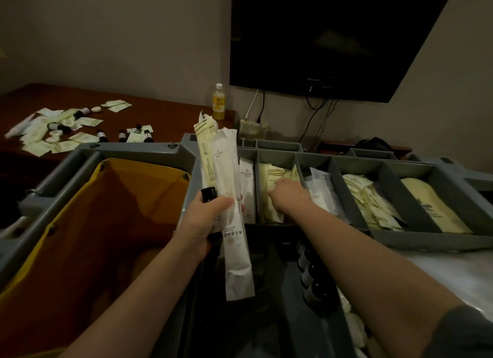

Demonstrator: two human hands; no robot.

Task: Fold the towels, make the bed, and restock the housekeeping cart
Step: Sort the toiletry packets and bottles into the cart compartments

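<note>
Restocking the cart tray (pixel 426 241), the left hand (pixel 205 219) is clenching long paper packets (pixel 231 171) and a dark bottle (pixel 208 193); the right hand (pixel 289 195) is digging among cream sachets (pixel 269 175), grasp hidden; matching kinds to compartments probably matters.

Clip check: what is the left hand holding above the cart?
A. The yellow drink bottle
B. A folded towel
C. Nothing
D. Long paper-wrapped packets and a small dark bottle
D: the left hand grips the long packets with a small dark bottle tucked beside them, while the yellow drink bottle stands untouched on the desk.
</note>
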